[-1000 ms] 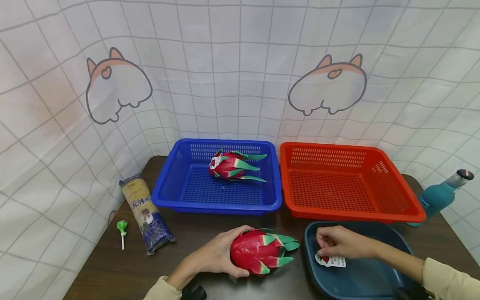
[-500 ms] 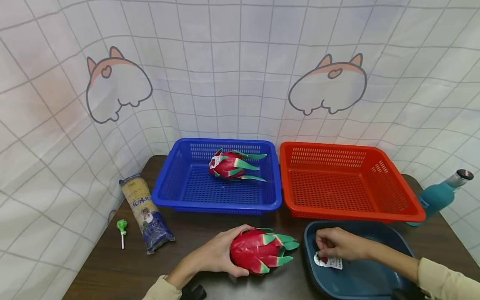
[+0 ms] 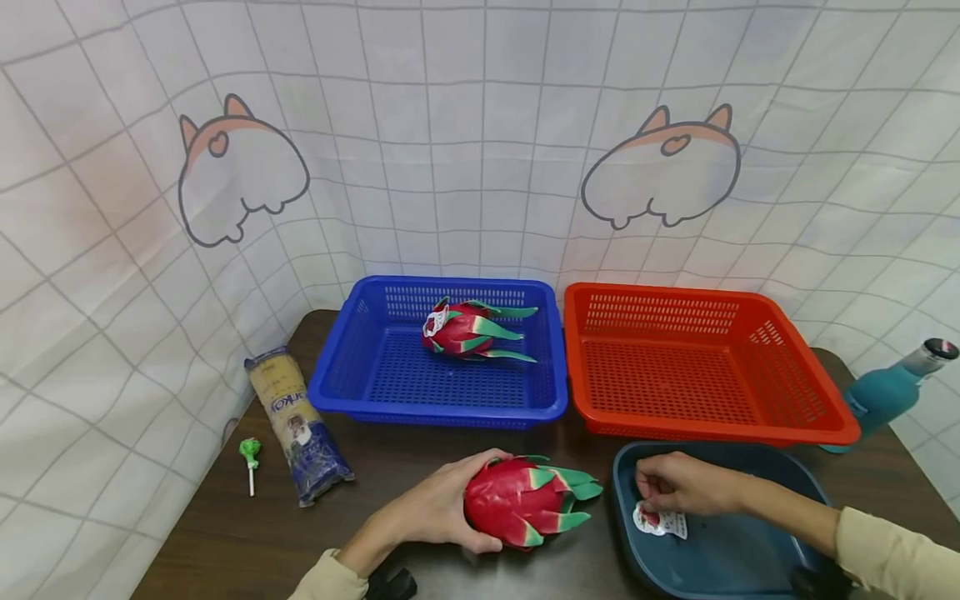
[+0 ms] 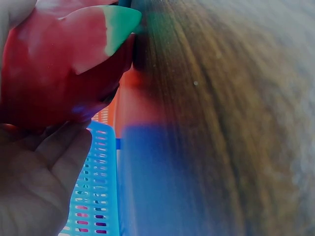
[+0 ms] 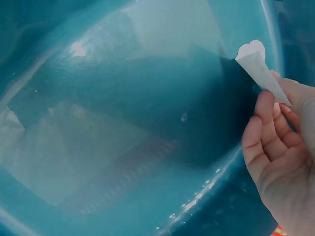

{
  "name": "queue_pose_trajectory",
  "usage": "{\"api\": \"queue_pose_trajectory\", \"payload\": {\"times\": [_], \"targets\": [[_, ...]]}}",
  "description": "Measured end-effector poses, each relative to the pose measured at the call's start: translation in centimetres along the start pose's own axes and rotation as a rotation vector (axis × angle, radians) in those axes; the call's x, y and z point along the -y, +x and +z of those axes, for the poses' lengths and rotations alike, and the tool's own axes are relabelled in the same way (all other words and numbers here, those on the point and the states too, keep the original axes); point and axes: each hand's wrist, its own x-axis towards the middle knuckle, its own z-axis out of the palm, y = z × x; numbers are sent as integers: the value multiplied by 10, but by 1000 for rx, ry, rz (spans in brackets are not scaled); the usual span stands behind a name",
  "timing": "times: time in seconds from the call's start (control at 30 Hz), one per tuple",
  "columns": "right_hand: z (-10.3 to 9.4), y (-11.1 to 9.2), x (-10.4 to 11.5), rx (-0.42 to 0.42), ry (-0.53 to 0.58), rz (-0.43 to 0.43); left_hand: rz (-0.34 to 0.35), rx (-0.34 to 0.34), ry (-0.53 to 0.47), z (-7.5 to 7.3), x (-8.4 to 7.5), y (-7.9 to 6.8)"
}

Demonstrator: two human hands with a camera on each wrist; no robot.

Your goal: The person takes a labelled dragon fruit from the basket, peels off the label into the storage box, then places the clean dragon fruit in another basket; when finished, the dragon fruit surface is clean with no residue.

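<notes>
On the table in the head view lies a red dragon fruit [image 3: 517, 504] with green leaf tips pointing right. My left hand [image 3: 435, 510] grips its rounded end, thumb on the near side and fingers across the far side. The left wrist view shows the dragon fruit [image 4: 64, 59] close up with fingers against it. Over a dark teal basin [image 3: 735, 554], my right hand [image 3: 686, 485] pinches a small white paper tag [image 3: 663, 523] with a red print. The right wrist view shows the plain white back of this tag [image 5: 258, 71], held between thumb and fingers.
A blue basket [image 3: 442, 414] at the back holds another, tagged dragon fruit [image 3: 461, 331]. Right of it stands a red basket [image 3: 667, 379]. A teal bottle [image 3: 885, 396] leans at far right. On the left lie a pasta packet [image 3: 300, 425] and a green lollipop [image 3: 250, 452].
The tag in my right hand has shifted and tilted slightly. My left hand stays on the dragon fruit. The head view has moved a little.
</notes>
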Motion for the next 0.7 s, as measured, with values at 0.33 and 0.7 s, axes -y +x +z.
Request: {"api": "queue_pose_trajectory", "payload": {"times": [0.33,0.7], "targets": [[0,-6,-7,99,-67,-5,1,1,-3,1,0,0],[-1,-5,-8,107,-175,-56,5,6,-9,0,1,0]]}}
